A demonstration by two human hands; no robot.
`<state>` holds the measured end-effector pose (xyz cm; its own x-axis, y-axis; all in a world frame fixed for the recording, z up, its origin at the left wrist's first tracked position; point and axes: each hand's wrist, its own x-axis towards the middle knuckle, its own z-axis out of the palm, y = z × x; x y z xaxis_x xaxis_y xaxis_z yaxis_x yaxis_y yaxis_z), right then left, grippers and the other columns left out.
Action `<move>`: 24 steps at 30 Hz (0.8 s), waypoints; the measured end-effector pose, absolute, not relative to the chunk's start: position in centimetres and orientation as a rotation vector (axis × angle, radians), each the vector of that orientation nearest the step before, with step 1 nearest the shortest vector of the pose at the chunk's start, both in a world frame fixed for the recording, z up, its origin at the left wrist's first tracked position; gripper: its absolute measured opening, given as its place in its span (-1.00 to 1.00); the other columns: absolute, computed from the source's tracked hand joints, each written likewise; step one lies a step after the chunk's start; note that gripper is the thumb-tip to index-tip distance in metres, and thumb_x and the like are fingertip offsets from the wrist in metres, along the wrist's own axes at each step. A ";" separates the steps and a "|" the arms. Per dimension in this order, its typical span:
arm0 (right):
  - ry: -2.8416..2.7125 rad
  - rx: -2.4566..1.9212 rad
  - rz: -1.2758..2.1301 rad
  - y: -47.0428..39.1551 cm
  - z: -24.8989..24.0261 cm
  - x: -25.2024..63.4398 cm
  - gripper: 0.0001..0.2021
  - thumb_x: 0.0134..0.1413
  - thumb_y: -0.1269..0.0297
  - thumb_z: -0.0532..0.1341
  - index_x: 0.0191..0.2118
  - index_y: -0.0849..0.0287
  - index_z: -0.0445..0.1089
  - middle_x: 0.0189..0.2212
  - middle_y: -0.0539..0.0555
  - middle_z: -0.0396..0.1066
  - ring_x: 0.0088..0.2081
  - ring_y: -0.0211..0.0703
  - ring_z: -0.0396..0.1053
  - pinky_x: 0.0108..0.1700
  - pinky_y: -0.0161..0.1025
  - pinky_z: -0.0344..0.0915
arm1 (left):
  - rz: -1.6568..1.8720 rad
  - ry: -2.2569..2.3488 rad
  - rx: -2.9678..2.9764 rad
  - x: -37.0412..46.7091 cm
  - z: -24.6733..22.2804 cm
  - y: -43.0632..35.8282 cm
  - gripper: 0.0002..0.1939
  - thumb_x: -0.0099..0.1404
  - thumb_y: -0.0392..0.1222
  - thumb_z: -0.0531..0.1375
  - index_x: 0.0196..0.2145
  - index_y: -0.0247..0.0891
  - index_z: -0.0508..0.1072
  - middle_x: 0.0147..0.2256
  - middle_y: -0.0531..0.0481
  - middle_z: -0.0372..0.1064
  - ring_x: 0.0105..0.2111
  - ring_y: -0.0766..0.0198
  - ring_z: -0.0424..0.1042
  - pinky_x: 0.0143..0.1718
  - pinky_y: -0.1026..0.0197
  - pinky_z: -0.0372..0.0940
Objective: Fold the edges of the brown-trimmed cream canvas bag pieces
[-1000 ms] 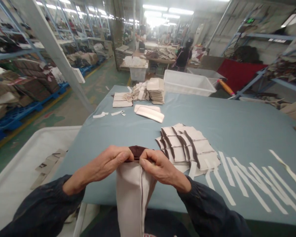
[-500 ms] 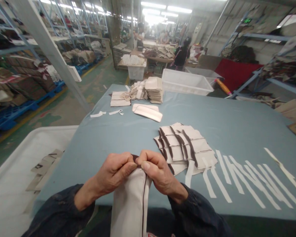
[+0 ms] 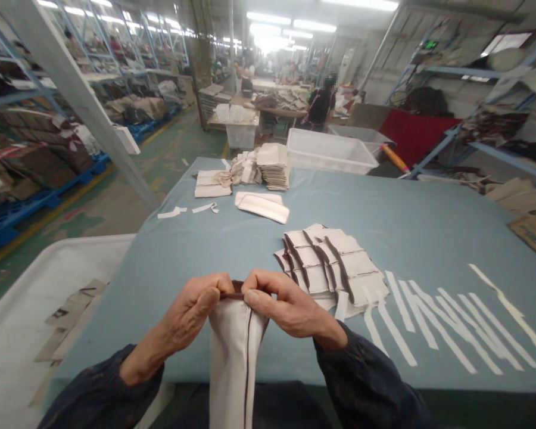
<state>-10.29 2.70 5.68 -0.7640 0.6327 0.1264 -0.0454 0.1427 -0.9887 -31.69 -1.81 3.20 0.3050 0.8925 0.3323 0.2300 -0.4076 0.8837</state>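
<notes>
A cream fabric piece (image 3: 230, 363) with dark brown edging and a dark piped seam hangs down over the table's front edge. My left hand (image 3: 192, 310) pinches its brown top edge on the left. On the right of the same edge, my right hand (image 3: 286, 304) is closed with the thumb on top. Between the two hands the brown edge is stretched and its opening shows a little. To the right lies an overlapping pile of similar cream pieces (image 3: 360, 262) with brown edges. Several white strips (image 3: 402, 333) are spread beside that pile.
The blue-covered table (image 3: 196, 250) carries stacked beige pieces (image 3: 273, 167) and two cream oval panels (image 3: 263, 207) at the far side. A white bin (image 3: 13, 298) with fabric stands at the left. A clear plastic tub (image 3: 330, 152) sits behind the table. A person (image 3: 320, 107) is farther back.
My hands have moved apart along the brown edge, the left one shifting left, and the opening between them has widened. The fabric's seam has turned toward the middle. The view has shifted slightly.
</notes>
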 end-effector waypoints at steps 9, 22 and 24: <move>-2.050 -0.561 1.513 4.0 5.8 -10.3 -0.72 0.27 0.13 0.26 -0.40 0.17 0.33 -0.48 -0.07 0.28 -0.44 -0.31 0.18 -0.41 -0.34 0.11 | 0.776 1.050 1.899 -31.8 6.6 -1.5 -0.46 0.54 0.20 -0.01 -0.49 -0.23 0.21 -0.52 0.14 0.07 -0.52 0.35 0.08 -0.50 0.30 0.02; -1.894 -0.557 1.765 2.4 3.9 -8.5 -0.55 0.28 -0.17 0.21 -0.32 0.19 0.36 -0.47 -0.06 0.22 -0.42 -0.28 0.11 -0.39 -0.32 0.08 | 0.870 1.129 1.644 -31.0 4.3 -2.7 -0.35 0.40 0.39 0.07 -0.55 -0.23 0.18 -0.56 0.16 0.00 -0.55 0.37 0.01 -0.55 0.33 -0.04; -1.906 -0.591 1.727 2.2 3.9 -8.2 -0.56 0.29 -0.14 0.21 -0.31 0.20 0.38 -0.48 -0.07 0.20 -0.42 -0.29 0.11 -0.40 -0.33 0.06 | 0.849 1.127 1.653 -31.0 4.4 -3.0 -0.39 0.43 0.34 0.07 -0.51 -0.25 0.28 -0.53 0.13 0.09 -0.52 0.35 0.08 -0.51 0.33 0.02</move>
<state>-8.15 2.24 3.85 -0.7824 0.6185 0.0730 -0.0120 0.1022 -0.9947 -30.97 -2.96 4.37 0.3399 0.9397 0.0380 0.2957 -0.1452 0.9442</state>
